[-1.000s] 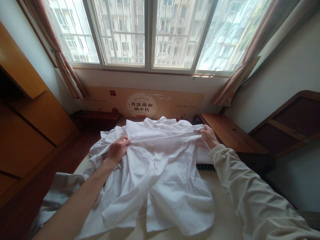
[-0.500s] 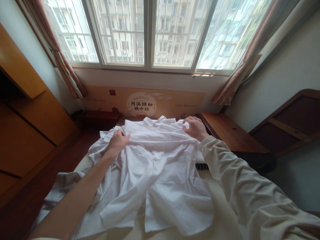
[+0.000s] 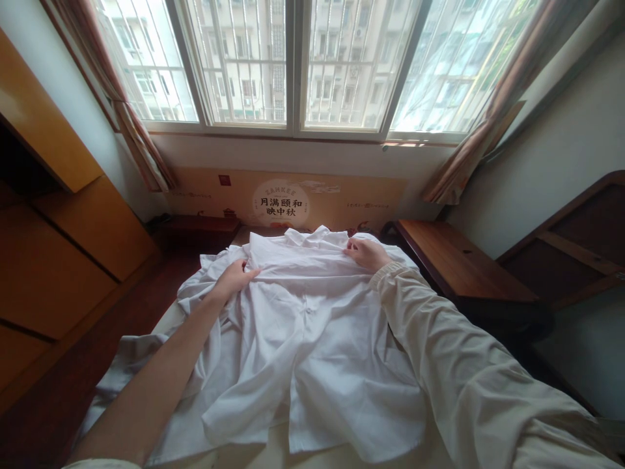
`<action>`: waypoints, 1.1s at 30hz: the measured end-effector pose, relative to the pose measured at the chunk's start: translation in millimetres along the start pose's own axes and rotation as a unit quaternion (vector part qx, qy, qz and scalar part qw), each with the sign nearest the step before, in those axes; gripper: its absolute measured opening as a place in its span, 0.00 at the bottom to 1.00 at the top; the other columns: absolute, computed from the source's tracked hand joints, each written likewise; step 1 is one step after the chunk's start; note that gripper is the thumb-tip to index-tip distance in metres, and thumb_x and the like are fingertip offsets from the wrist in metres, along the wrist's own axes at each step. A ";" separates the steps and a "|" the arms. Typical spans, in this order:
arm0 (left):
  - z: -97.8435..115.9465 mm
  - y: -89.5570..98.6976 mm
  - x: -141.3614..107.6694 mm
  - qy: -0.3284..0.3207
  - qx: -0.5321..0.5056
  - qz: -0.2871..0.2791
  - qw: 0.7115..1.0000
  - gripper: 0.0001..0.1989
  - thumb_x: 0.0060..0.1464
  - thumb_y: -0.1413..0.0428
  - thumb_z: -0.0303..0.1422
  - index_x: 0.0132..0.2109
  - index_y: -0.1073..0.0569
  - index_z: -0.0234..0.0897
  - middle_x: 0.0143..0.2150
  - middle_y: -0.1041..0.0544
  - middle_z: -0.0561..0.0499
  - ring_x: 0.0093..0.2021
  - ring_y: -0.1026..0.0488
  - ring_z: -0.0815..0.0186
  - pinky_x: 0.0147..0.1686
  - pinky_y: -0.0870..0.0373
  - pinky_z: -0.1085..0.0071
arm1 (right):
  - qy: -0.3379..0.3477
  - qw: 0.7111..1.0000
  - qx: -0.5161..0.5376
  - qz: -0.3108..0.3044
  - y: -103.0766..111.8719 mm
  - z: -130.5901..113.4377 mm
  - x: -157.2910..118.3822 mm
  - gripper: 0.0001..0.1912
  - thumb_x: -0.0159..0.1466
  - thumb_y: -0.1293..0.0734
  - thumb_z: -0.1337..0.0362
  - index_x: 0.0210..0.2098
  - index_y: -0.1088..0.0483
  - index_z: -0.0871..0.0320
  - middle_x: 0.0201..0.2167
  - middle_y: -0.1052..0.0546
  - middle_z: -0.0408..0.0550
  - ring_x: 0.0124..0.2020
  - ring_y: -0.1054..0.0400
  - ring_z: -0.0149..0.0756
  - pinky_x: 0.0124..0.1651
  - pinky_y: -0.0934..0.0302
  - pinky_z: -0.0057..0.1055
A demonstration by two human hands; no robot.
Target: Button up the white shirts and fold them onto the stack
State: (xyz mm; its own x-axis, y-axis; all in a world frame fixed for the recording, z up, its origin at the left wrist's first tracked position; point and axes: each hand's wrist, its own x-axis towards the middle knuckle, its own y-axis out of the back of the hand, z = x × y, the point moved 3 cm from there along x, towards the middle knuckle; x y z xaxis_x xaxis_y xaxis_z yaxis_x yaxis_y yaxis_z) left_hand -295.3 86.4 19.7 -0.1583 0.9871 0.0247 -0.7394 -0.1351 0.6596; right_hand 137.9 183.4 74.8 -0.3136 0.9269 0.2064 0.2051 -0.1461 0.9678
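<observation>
A white shirt point(image 3: 312, 352) lies spread and wrinkled in front of me, its button front running down the middle and its hem towards me. At the left side of its upper part, my left hand point(image 3: 236, 279) has the cloth between thumb and fingers. My right hand point(image 3: 367, 253) is closed on the upper right part, with its fingertips on the fabric. Loose folds of white cloth trail to the left beneath my left forearm. The palms of both hands are hidden.
The shirt rests on a pale padded surface point(image 3: 273, 449). Beyond it stands a printed beige panel point(image 3: 332, 195) below barred windows. A brown wooden desk point(image 3: 469, 267) is to the right, and orange-brown cabinets point(image 3: 63, 260) are to the left.
My right hand has moved left and down from above the cloth, and its fingers have closed on the shirt. My left hand stays at the shirt's left side. The view has shifted slightly.
</observation>
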 end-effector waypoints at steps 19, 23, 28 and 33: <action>5.5 1.1 -10.6 -0.043 -0.030 0.037 0.998 0.18 0.58 0.45 0.47 0.27 0.34 0.41 0.26 0.31 0.54 0.30 0.34 0.63 0.33 0.40 0.70 | -0.007 0.999 0.016 -0.040 -3.1 27.0 0.0 0.10 0.67 0.32 0.56 0.40 0.21 0.54 0.43 0.17 0.51 0.45 0.25 0.46 0.46 0.36 0.35; -3.8 5.3 -8.3 0.006 -0.010 0.059 0.998 0.09 0.57 0.45 0.40 0.33 0.31 0.41 0.28 0.27 0.54 0.32 0.29 0.61 0.35 0.35 0.70 | 0.007 0.998 0.030 -0.059 -5.7 25.5 0.6 0.08 0.67 0.32 0.59 0.38 0.21 0.53 0.41 0.17 0.49 0.44 0.25 0.44 0.47 0.35 0.34; 5.0 5.7 -9.4 0.010 0.102 0.011 0.995 0.13 0.62 0.49 0.29 0.53 0.29 0.38 0.37 0.19 0.46 0.38 0.21 0.56 0.40 0.30 0.67 | 0.028 0.999 -0.015 -0.037 -8.8 16.9 -9.1 0.14 0.70 0.34 0.56 0.47 0.22 0.57 0.45 0.18 0.57 0.49 0.25 0.51 0.53 0.35 0.39; 46.2 5.2 -15.5 -0.055 0.276 0.099 0.954 0.20 0.63 0.49 0.29 0.61 0.29 0.34 0.59 0.23 0.32 0.58 0.22 0.46 0.56 0.29 0.56 | 0.092 0.994 -0.049 0.042 -1.7 -8.5 -18.2 0.22 0.72 0.37 0.55 0.59 0.27 0.61 0.60 0.24 0.63 0.63 0.33 0.57 0.67 0.41 0.49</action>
State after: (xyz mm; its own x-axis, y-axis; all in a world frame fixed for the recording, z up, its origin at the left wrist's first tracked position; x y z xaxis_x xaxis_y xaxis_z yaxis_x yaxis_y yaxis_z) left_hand -266.4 74.4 57.5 -0.1668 0.9543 0.2480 -0.2398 -0.2833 0.9286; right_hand 135.4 163.9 70.6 -0.4657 0.8321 0.3012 0.1486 -0.2620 0.9536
